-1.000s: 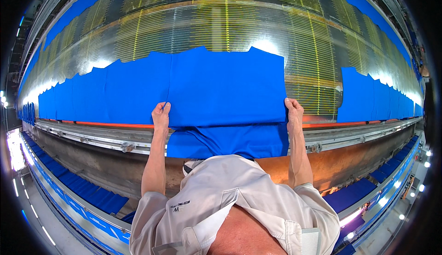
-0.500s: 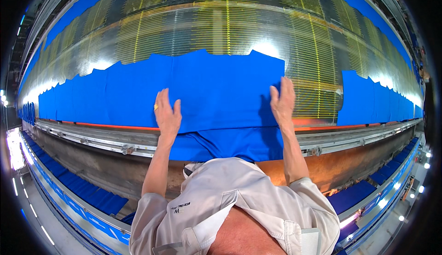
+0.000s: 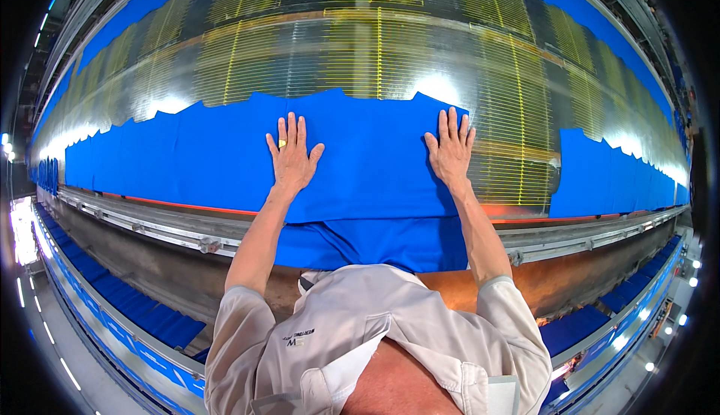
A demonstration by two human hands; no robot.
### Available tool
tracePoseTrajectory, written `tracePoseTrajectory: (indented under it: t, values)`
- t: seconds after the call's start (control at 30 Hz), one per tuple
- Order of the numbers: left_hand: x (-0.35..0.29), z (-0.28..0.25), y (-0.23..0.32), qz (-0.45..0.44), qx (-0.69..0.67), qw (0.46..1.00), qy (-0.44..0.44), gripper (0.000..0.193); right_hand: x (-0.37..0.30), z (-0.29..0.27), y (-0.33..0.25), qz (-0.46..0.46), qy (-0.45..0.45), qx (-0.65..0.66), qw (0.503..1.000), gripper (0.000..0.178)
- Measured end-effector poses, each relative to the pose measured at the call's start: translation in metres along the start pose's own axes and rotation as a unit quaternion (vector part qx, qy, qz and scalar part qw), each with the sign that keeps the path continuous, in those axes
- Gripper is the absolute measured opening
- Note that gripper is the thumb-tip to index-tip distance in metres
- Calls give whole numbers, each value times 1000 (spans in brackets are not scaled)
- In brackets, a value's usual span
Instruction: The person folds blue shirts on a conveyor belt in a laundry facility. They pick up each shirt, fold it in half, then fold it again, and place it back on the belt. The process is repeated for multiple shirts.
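A blue fabric piece (image 3: 367, 156) lies spread on the long table in front of me, and its near part hangs over the table's front edge. Flat on its left part rests my left hand (image 3: 295, 154), fingers stretched, a ring on one of them. My right hand (image 3: 451, 149) lies flat with fingers spread at the fabric's right edge, close to its upper right corner. Neither hand grips anything. More blue fabric pieces (image 3: 161, 161) lie side by side to the left, running on from this one.
The shiny table top (image 3: 517, 115) carries yellow line markings. Further blue pieces (image 3: 600, 175) lie to the right, past a gap. A metal rail (image 3: 570, 246) runs along the near edge. Blue fabric also lines the far edge, and dark blue pieces (image 3: 142, 295) lie behind me at left.
Both hands have moved forward, away from me, over the fabric. The fingers, which were raised and blurred, now lie flat and spread on it. The view has shifted slightly.
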State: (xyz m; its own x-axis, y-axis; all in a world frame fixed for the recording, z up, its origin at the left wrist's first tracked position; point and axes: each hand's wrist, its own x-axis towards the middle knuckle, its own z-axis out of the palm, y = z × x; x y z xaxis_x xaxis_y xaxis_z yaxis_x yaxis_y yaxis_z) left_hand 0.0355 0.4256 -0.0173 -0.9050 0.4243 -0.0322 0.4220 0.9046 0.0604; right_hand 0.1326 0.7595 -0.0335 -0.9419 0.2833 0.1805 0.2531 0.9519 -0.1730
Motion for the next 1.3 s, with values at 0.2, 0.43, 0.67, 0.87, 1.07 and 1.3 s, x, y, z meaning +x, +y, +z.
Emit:
tracePoseTrajectory:
  t: [0.2,0.43,0.67,0.87,1.07,1.3]
  values:
    - [0,2,-4,-11,-2,1000,3,74,2,-1,2,-2,4,-12,1000,64]
    - [-69,-16,-36,-173,-4,981,83,69,-14,-43,13,98,-1,215,972,49]
    - [-235,-24,-74,-419,-130,846,303,58,-123,-118,73,321,-24,477,818,27]
    - [-277,-16,-29,-470,-573,635,217,34,-212,-162,61,473,-131,528,694,24]
    - [-280,-20,2,-444,-692,564,76,35,-276,-141,9,536,-112,511,662,28]
    - [-288,-7,-15,-382,-769,512,20,19,-299,-120,-4,518,52,606,601,18]
